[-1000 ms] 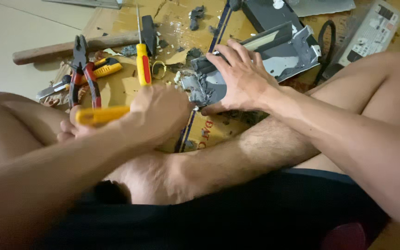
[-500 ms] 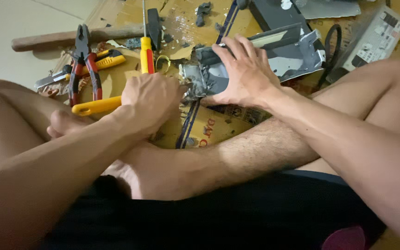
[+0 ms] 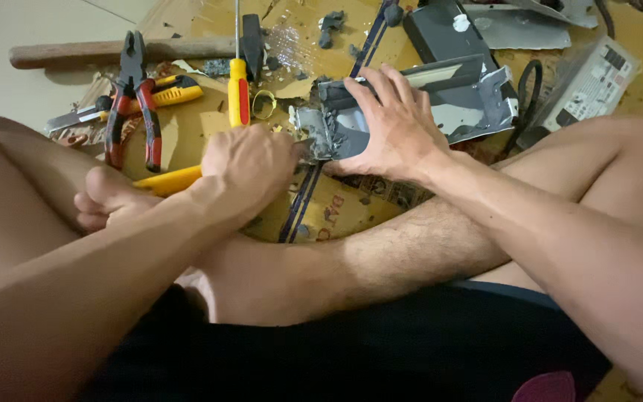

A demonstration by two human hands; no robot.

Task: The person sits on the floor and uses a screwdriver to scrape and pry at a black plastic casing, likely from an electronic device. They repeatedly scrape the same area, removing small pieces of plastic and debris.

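- The grey metal casing [image 3: 418,104] lies on the cardboard sheet [image 3: 202,126] just ahead of your crossed legs, bent and torn open, its ragged left end pointing toward your left hand.
- Your right hand [image 3: 392,126] lies over the casing from above, fingers spread across its top and front face, palm pressing down; a flat, open hold rather than a closed fist.
- Your left hand [image 3: 251,167] is closed in a full fist round a yellow-handled tool [image 3: 169,181]. The handle sticks out to the left of the fist; the working end is hidden behind your knuckles right at the casing's torn end, so contact cannot be confirmed.
- Your left foot [image 3: 106,197] sits just beside that yellow handle, toes nearly touching it.
- A dark strip [image 3: 299,205] runs under the casing and down toward your shin.
- Just beyond the left fist: a screwdriver with a red and yellow handle [image 3: 238,100], shaft pointing away from you, and a small yellow ring [image 3: 263,104] beside it.
- Further left: red-handled pliers [image 3: 134,104] lying across a yellow utility knife [image 3: 165,94].
- Far edge, left: a wooden handle [image 3: 91,53] lying crosswise.
- Right of the casing: a black cable loop [image 3: 530,93], then a pale rectangular box [image 3: 589,82] near your right knee.
- Small grey fragments [image 3: 329,21] are scattered on the cardboard beyond the casing.
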